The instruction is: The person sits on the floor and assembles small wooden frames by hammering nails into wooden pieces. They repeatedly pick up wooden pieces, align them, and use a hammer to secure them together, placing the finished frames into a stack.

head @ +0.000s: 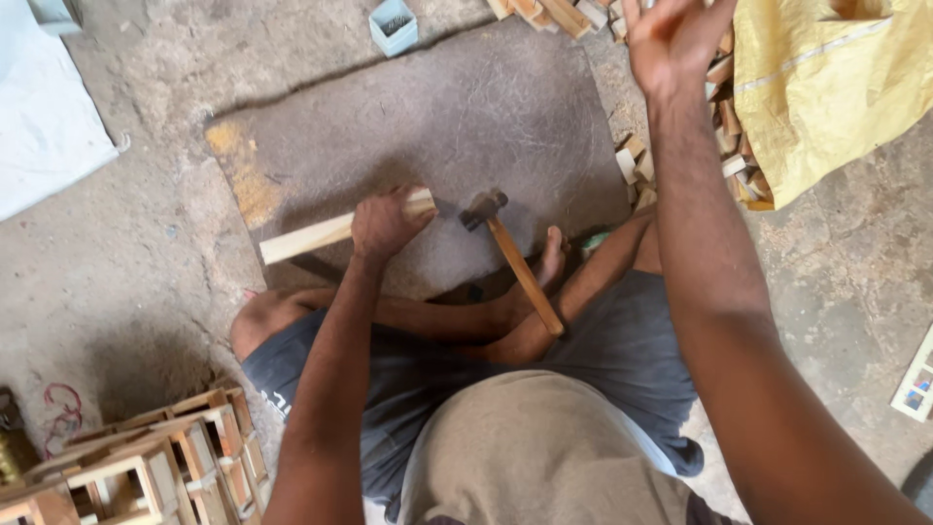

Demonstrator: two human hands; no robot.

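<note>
My left hand (384, 222) grips a pale wooden stick (309, 236) and holds it flat on a grey stone slab (437, 126). A hammer (510, 258) with a wooden handle lies beside it, its head on the slab and its handle resting across my legs. My right hand (671, 39) is stretched out far ahead with fingers apart, over a heap of small wood blocks (724, 117) near the top edge. It holds nothing that I can see.
A yellow woven sack (836, 87) lies over the wood blocks at the top right. A small light-blue box (394, 25) stands past the slab. Wooden frames (146, 467) are stacked at the bottom left. A pale sheet (44, 117) covers the floor at the left.
</note>
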